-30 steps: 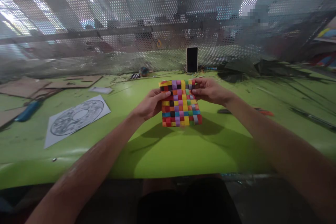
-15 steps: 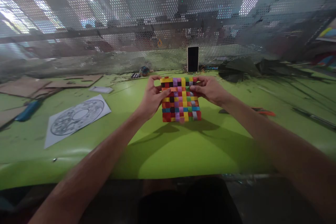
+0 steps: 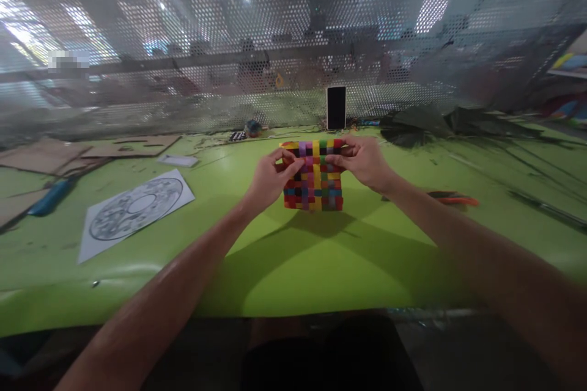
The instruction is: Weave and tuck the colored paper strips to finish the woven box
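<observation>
The left hand (image 3: 275,174) is clamped on the left edge of a square mat woven from red, yellow, purple, green and black strips (image 3: 312,180), its thumb across the front near the upper part; the right hand (image 3: 360,160) is clamped on the upper right corner, thumb in front. The woven mat is held upright between them, above the middle of a bright green desk (image 3: 293,275), its lower edge free of both hands and its shadow falling on the green surface below.

Between the mat and the near edge of the desk lies a wide stretch of bare green; to the left, open surface separates the left hand from a white paper sheet printed with a grey ring pattern (image 3: 137,211); beyond the sheet, towards the left side, lie a blue-handled tool (image 3: 51,198) and flat brown cardboard pieces (image 3: 46,154).

Behind the mat, a dark-screened, white-edged rectangular device (image 3: 336,108) stands upright near a perforated metal screen (image 3: 183,91); to the right are orange-handled scissors or a similar tool (image 3: 454,198), partly behind the right forearm, and dark green fan-shaped leaves (image 3: 413,124) farther back.
</observation>
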{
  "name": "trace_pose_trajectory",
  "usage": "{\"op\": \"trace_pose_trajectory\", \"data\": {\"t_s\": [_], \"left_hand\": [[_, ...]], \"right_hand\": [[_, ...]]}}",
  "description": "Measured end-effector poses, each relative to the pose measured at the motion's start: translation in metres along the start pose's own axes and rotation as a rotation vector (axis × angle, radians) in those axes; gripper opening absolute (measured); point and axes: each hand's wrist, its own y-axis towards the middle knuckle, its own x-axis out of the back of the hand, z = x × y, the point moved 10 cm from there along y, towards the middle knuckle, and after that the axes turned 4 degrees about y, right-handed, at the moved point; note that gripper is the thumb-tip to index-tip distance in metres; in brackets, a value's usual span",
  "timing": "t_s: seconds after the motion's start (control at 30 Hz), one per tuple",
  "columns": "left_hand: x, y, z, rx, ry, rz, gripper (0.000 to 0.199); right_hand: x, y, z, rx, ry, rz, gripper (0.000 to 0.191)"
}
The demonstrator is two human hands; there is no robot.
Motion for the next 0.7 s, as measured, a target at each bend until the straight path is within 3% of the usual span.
{"op": "trace_pose_trajectory", "data": {"t_s": [0.17, 0.27, 0.33, 0.4, 0.5, 0.57, 0.7], "left_hand": [[-0.006, -0.001, 0.002, 0.012, 0.026, 0.035, 0.023], [-0.008, -0.002, 0.005, 0.016, 0.05, 0.011, 0.022], [-0.009, -0.002, 0.008, 0.012, 0.068, -0.02, 0.022], [-0.009, -0.002, 0.013, 0.026, 0.072, -0.05, 0.025], [-0.011, -0.003, 0.016, 0.03, 0.059, -0.068, 0.029], [-0.012, -0.004, 0.014, 0.0, 0.068, -0.078, 0.029], [-0.012, -0.008, 0.003, -0.126, 0.098, -0.121, 0.027]], "right_hand": [[0.002, 0.003, -0.013, -0.019, -0.037, 0.012, 0.043], [0.008, 0.003, -0.012, -0.005, -0.192, -0.034, 0.04], [0.013, -0.001, 0.006, 0.116, -0.436, -0.135, 0.041], [0.005, -0.011, 0.033, 0.317, -0.692, -0.21, 0.038], [-0.033, -0.024, 0.048, 0.522, -0.84, -0.058, 0.016], [-0.054, -0.03, 0.044, 0.578, -0.833, 0.063, 0.019], [-0.061, -0.033, 0.039, 0.647, -0.798, 0.094, 0.026]]}}
